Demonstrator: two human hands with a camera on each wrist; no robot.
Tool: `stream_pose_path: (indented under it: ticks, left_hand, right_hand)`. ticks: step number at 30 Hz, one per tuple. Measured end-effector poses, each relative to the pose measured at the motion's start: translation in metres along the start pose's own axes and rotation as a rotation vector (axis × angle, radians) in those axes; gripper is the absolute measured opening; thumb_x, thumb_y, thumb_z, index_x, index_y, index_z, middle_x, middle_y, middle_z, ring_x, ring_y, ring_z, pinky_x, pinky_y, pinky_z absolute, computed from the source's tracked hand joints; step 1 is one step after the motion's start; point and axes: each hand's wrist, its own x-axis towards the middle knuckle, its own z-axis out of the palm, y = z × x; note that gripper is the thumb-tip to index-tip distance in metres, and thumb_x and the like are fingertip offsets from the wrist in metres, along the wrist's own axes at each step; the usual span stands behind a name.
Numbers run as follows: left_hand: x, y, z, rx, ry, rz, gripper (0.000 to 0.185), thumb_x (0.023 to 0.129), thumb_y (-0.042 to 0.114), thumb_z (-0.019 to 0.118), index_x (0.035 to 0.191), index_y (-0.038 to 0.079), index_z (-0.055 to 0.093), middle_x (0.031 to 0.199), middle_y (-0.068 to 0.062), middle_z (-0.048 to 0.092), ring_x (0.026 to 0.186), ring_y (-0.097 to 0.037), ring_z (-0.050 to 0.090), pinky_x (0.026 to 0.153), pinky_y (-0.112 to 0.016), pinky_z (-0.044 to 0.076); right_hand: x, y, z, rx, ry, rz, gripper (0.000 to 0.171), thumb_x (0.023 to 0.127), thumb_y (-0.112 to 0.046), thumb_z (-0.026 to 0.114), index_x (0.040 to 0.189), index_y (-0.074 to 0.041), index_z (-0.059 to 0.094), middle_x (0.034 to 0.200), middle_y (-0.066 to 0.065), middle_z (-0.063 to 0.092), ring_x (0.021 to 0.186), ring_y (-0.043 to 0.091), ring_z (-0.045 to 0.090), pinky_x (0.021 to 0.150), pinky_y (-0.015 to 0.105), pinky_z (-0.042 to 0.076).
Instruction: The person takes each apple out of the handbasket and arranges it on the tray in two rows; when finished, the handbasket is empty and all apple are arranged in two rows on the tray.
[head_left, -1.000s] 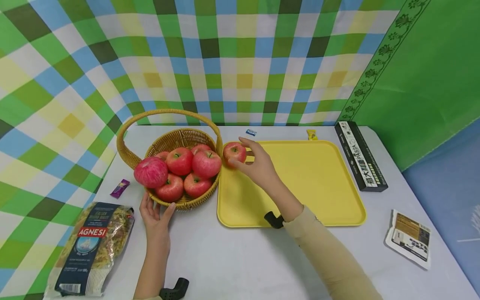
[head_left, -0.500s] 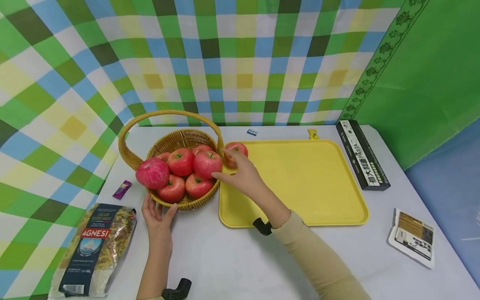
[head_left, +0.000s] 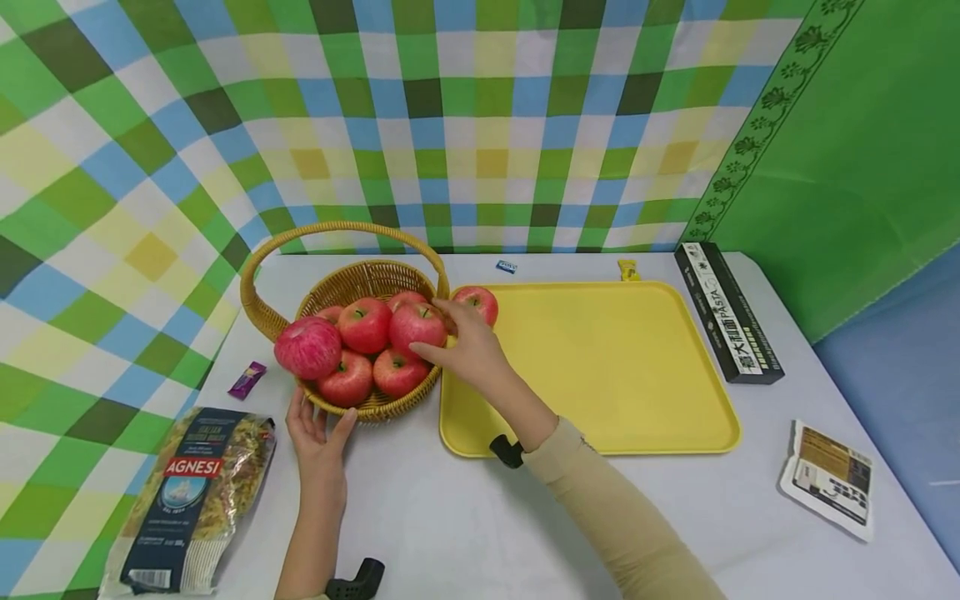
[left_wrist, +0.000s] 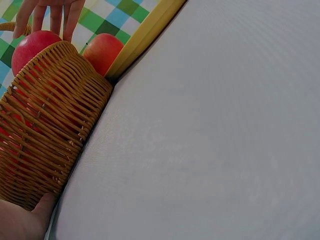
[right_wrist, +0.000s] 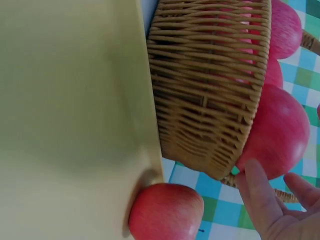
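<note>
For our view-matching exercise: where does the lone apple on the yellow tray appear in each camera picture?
Head: lone apple at the yellow tray's far-left corner.
Left wrist: top left, behind the basket.
Right wrist: bottom centre.
Shared landmark: wicker basket, beside it in every view.

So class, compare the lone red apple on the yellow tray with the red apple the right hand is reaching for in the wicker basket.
The lone red apple sits by itself in the yellow plastic tray's corner; the red basket apple is piled among others in the woven wicker basket. The right hand touches the basket apple, not the lone one. Both are red, stem up.
</note>
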Motion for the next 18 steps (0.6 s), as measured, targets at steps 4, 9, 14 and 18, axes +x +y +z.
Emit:
stream_pose_path:
  ticks: [4,9,14,18]
  left_hand:
    - [-0.001,-0.001,0.000,0.007,0.004,0.001,0.085,0.090,0.012,0.069,0.150,0.033,0.014,0.159,0.005,0.012,0.145,-0.023,0.011,0.112,-0.033,0.030]
    - [-0.001,0.001,0.000,0.009,0.007,0.012,0.084,0.090,0.014,0.069,0.150,0.033,0.014,0.159,0.005,0.012,0.145,-0.022,0.012,0.113,-0.035,0.028]
    - [-0.002,0.002,0.001,-0.010,-0.005,0.010,0.083,0.091,0.012,0.068,0.150,0.033,0.014,0.159,0.005,0.012,0.145,-0.022,0.011,0.113,-0.034,0.028]
    - [-0.002,0.001,0.002,-0.010,-0.009,0.010,0.084,0.091,0.011,0.067,0.150,0.033,0.013,0.159,0.005,0.011,0.145,-0.022,0.011,0.113,-0.034,0.028]
  right_hand:
    - [0.000,-0.002,0.008,-0.100,0.047,-0.001,0.076,0.081,-0.047,0.075,0.141,-0.011,0.046,0.132,0.008,0.047,0.111,0.022,0.055,0.090,0.038,0.053]
    - [0.002,-0.003,0.019,-0.194,0.106,0.000,0.079,0.080,-0.051,0.073,0.141,-0.008,0.046,0.130,0.009,0.044,0.110,0.024,0.055,0.091,0.040,0.052]
    - [0.003,-0.003,0.023,-0.229,0.137,0.029,0.081,0.080,-0.051,0.074,0.140,-0.005,0.045,0.130,0.008,0.044,0.109,0.023,0.055,0.091,0.039,0.053]
    - [0.003,-0.004,0.023,-0.212,0.128,0.051,0.078,0.079,-0.049,0.075,0.137,-0.004,0.048,0.127,0.008,0.044,0.107,0.022,0.054,0.089,0.038,0.053]
